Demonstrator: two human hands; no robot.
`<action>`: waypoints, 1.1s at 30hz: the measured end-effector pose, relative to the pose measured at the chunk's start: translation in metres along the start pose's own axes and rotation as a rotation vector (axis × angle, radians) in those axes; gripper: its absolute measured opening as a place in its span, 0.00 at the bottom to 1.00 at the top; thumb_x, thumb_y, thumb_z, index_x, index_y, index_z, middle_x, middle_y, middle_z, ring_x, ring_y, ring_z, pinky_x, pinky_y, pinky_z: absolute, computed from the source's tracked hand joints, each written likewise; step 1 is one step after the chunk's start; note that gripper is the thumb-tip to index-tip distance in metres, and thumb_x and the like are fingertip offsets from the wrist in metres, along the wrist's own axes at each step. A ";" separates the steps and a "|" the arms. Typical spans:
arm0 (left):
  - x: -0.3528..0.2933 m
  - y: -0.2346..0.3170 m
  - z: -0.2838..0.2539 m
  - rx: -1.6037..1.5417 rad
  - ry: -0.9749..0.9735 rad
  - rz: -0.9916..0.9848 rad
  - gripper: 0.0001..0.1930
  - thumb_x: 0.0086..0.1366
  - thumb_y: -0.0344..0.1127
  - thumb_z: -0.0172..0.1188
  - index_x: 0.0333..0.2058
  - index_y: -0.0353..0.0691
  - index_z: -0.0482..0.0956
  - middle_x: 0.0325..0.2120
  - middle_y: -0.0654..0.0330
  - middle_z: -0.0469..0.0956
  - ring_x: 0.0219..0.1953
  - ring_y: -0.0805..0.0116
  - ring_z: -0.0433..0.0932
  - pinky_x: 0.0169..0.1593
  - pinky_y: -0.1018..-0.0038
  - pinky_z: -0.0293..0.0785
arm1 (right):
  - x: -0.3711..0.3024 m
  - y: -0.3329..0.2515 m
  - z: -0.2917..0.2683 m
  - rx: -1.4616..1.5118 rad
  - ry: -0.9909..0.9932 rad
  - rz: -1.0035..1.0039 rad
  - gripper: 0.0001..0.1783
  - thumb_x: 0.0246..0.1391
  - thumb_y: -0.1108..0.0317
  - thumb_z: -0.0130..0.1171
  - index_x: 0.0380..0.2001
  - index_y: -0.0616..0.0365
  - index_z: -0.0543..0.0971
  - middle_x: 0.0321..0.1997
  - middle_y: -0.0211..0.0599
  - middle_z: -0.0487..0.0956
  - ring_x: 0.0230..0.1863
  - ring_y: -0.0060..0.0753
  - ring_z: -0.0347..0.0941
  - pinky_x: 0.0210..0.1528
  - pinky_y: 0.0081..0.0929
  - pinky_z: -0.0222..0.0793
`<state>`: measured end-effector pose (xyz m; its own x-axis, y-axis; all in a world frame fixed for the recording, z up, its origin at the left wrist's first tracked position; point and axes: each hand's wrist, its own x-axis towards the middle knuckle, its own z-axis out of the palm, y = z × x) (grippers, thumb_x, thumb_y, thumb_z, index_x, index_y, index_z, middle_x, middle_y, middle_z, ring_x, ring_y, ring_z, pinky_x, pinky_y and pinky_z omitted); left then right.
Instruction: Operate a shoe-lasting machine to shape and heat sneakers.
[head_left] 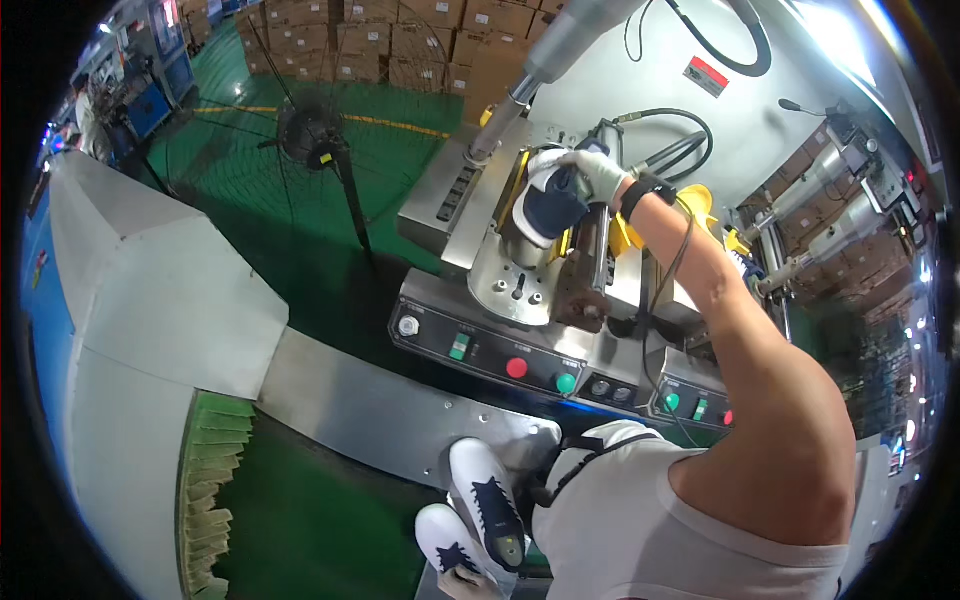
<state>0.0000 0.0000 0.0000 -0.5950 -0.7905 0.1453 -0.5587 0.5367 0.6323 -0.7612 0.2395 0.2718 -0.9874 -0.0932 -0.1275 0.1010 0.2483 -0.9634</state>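
My right hand (pixel 600 175), in a pale glove with a black band at the wrist, reaches up to the machine. Its fingers close on a navy-and-white shoe (pixel 550 208) seated at the machine's metal station (pixel 510 290). At the lower edge, my left hand (pixel 466 584), also gloved and partly cut off, grips the near end of a white shoe (pixel 440 528) with dark laces. Its matching white shoe (pixel 484 490) lies beside it, and both rest by a metal ledge (pixel 390 410).
A control panel (pixel 485 350) with red and green buttons fronts the machine. Yellow parts (pixel 700 205) sit right of my right hand. A grey conveyor housing (pixel 170 300) with green strip curtains stands left. Beyond are a pedestal fan (pixel 310 133) and stacked cartons (pixel 400 40).
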 end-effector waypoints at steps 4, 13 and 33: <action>0.037 0.032 0.011 0.072 0.019 -0.011 0.14 0.75 0.41 0.57 0.38 0.34 0.79 0.37 0.45 0.80 0.41 0.43 0.78 0.49 0.51 0.75 | 0.012 -0.049 -0.018 0.173 -0.246 0.328 0.11 0.61 0.63 0.61 0.39 0.59 0.84 0.36 0.37 0.88 0.32 0.31 0.84 0.39 0.28 0.81; 0.039 0.045 -0.018 0.005 -0.060 -0.065 0.18 0.76 0.41 0.53 0.39 0.30 0.84 0.33 0.45 0.83 0.35 0.42 0.80 0.45 0.52 0.76 | 0.037 -0.015 0.015 -0.053 -0.217 0.311 0.14 0.57 0.61 0.64 0.45 0.54 0.84 0.36 0.35 0.86 0.37 0.30 0.82 0.39 0.29 0.77; 0.021 0.034 -0.007 0.033 -0.050 -0.132 0.20 0.75 0.47 0.55 0.39 0.30 0.80 0.32 0.40 0.78 0.35 0.41 0.77 0.40 0.50 0.73 | 0.070 0.050 0.049 -0.796 0.223 0.088 0.25 0.48 0.57 0.64 0.45 0.66 0.84 0.48 0.54 0.85 0.53 0.49 0.82 0.54 0.36 0.77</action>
<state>-0.0273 0.0000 0.0302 -0.5424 -0.8398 0.0239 -0.6524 0.4390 0.6177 -0.8193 0.1985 0.2037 -0.9893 0.1311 -0.0645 0.1459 0.8612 -0.4868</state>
